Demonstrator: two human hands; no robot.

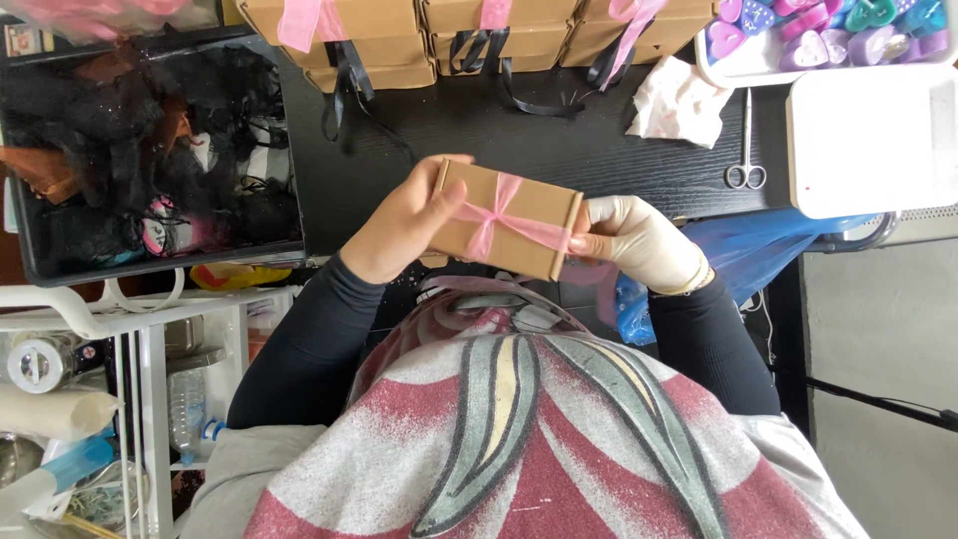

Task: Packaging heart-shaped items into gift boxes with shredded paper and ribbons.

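Kraft-brown cardboard is the material of the small flat box (509, 220) held above the black table (599, 150), close to the person's chest. It is closed and bound with a pink ribbon (494, 222), knotted near the middle of the lid; its contents are not visible. The long axis of the box runs left to right across the view, tilted so that the right end sits lower than the left. The lid faces upward toward the camera.

The left hand (404, 225) is clamped on the left end of the box, thumb over the top edge and fingers underneath. The right hand (639, 240) is pinched on the right end, where a loose length of ribbon trails down.

At the far edge of the table, stacked brown boxes (419, 35) of the same kind are noted, tied with pink and black ribbons. A black bin (30, 250) at the left is filled with dark netting and mixed fabric scraps. A white tray (718, 70) at the upper right holds heart-shaped items in purple, pink and teal. A closed white container (868, 140) lies just below that tray; what it holds cannot be told. Small scissors (746, 150) lie beside it, and a crumpled white cloth (679, 105) is near them. A blue plastic bag (748, 250) hangs at the table's edge behind the right hand.
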